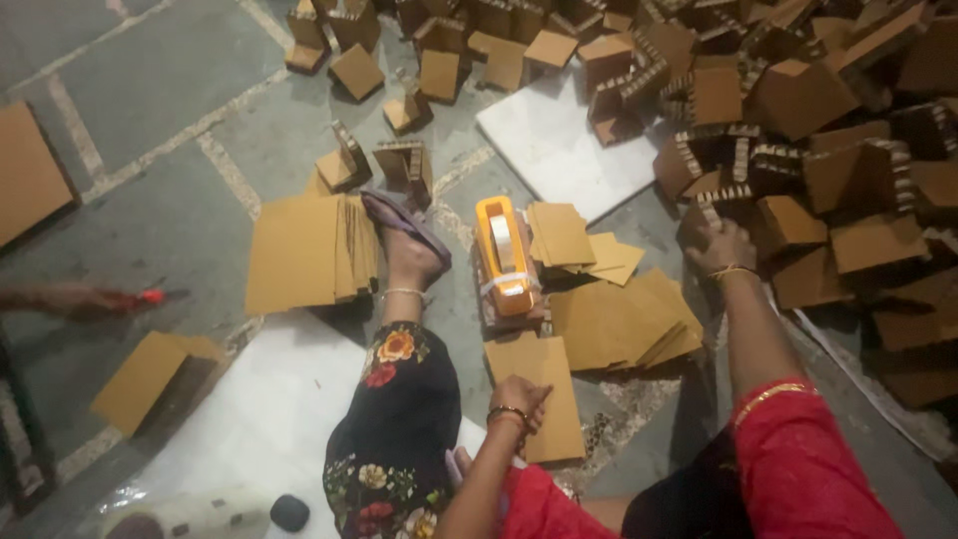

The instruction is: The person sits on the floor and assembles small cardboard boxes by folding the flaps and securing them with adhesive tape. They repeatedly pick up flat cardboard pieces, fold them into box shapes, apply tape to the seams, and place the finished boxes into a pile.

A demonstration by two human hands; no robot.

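I sit on the floor with one leg stretched out. My left hand point(519, 397) rests with fingers curled on a flat brown cardboard sheet point(544, 404) lying in front of me. My right hand point(720, 245) reaches far forward and grips a folded cardboard piece point(720, 203) with a honeycomb edge at the rim of a big heap point(828, 130) of such pieces. An orange tape dispenser point(502, 255) stands between my foot point(409, 255) and a fan of flat cardboard sheets point(624, 324).
A stack of cardboard sheets point(304, 250) lies left of my foot. A white board point(559, 145) lies ahead, another white sheet point(269, 399) under my leg. Another person's hand point(75, 297) with a red tool point(150, 295) shows at the left edge. More cardboard point(150, 379) lies at lower left.
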